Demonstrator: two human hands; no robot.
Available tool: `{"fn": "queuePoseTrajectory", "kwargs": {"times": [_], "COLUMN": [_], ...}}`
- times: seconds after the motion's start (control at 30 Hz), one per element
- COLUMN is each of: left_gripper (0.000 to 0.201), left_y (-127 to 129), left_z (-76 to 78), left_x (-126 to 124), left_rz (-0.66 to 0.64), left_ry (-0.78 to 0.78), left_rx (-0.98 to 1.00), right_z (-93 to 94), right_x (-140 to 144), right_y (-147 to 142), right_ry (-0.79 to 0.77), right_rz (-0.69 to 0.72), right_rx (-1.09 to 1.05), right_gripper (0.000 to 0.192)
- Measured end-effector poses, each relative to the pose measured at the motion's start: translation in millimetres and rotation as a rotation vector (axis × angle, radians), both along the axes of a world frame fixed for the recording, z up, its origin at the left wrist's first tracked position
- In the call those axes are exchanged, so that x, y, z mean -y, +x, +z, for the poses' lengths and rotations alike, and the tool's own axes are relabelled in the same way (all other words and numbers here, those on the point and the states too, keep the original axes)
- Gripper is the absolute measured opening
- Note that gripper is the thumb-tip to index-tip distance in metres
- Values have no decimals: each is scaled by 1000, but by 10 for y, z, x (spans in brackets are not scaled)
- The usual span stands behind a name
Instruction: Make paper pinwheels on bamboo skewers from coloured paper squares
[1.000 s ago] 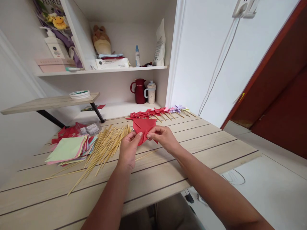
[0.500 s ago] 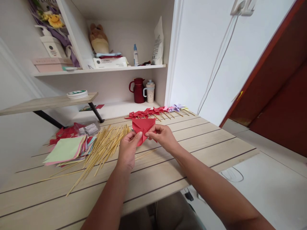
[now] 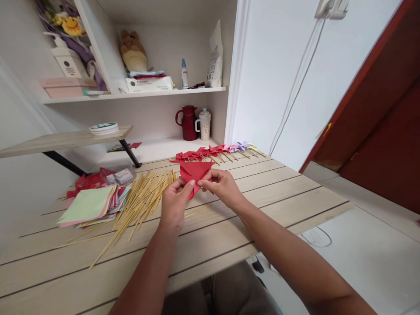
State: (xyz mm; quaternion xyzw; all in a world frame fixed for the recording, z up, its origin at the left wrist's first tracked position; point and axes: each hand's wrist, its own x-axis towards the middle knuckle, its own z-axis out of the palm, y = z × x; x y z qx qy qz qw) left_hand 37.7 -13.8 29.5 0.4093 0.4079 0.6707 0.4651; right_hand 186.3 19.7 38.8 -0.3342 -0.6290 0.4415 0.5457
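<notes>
We see the pale wooden counter (image 3: 269, 197) filling the lower half of the frame, its planks bare on the right and crowded on the left, which seems to leave open room in the middle for handwork. Above it, in the upper left of the frame, a white shelf (image 3: 138, 94) carries a plush toy, a tissue pack and a small bottle, with a dark red jug (image 3: 189, 123) and a speckled cup (image 3: 204, 124) tucked in the niche below, out of the way. On the left of the counter lies a fanned pile of bamboo sticks (image 3: 141, 201), just beside a stack of coloured paper squares (image 3: 90, 204); both sit within easy reach of the left side. Along the far edge, at centre frame, a row of paper pinwheels (image 3: 210, 152) lies lined up, red ones first and a few lilac at the right end, apparently laid aside in order. At centre frame our left hand (image 3: 173, 205) and right hand (image 3: 221, 186) meet on a red folded paper (image 3: 194, 171), held just above the counter. The fingers of both hands are pinched closed on its lower folds, thumbs on top, likely to keep the creases from springing open.
</notes>
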Motion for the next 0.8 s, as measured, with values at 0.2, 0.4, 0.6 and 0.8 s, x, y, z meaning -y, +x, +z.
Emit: {"fn": "queuePoseTrajectory", "kwargs": {"times": [0.2,0.4,0.6,0.8], "left_gripper": [29,30,30,32], "left_y": [7,-7,-24,-41], "left_z": [17,3,-22,-37], "left_x": [12,-5,-18,-20], "left_rz": [42,39,25,12], "left_ry": [5,18,20,0], "left_rx": [47,60,53,35], "right_z": [-2,11,9,-11], "right_x": [0,-7,-24,-33], "right_y": [5,1,0,-3], "right_ry": [25,10,-31,-25], "right_rz": [1,-9,2,-12], "right_rx": [-48,-30,-60,-64], "right_gripper": [37,42,41,40]}}
